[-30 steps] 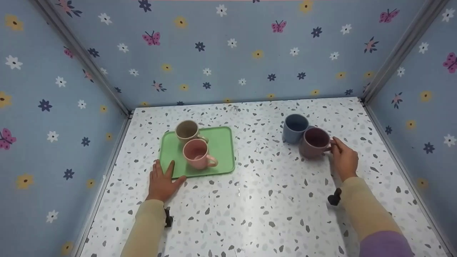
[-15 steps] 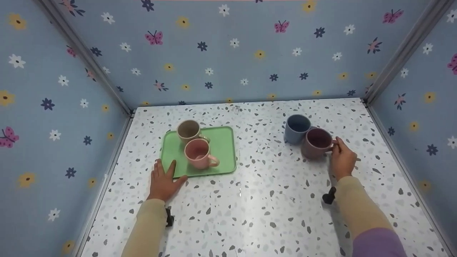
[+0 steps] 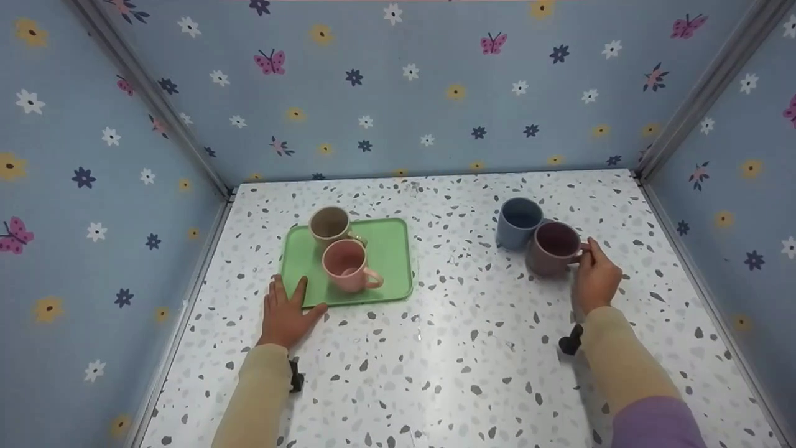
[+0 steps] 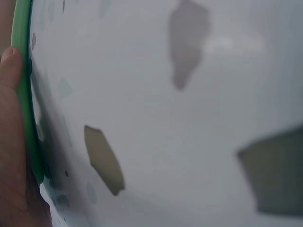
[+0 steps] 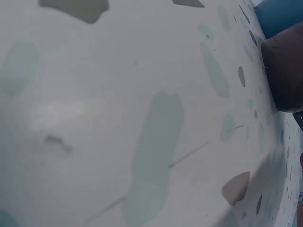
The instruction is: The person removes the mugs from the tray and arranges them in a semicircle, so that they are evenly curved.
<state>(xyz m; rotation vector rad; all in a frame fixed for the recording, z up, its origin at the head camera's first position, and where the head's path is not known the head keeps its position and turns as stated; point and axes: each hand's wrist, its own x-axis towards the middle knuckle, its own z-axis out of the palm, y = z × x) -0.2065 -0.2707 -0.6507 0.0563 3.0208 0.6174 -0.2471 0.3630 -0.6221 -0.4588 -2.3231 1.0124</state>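
I observe the right hand (image 3: pixel 599 281) with its grip pinching the maroon mug (image 3: pixel 550 258) handle (image 3: pixel 580 257), the left hand (image 3: pixel 287 316), grip released, touching the green tray (image 3: pixel 390 261).

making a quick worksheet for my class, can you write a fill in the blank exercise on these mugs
The tray is ____ in colour.
The number of mugs on the tray is ____.
The right hand pinches the maroon mug by its ____.
The neighbouring mug, also off the tray, is ____ in colour.

Missing words: green; two; handle; blue.

Mid-table (image 3: pixel 457 267) free, tray (image 3: pixel 388 249) left, maroon mug (image 3: pixel 550 256) right
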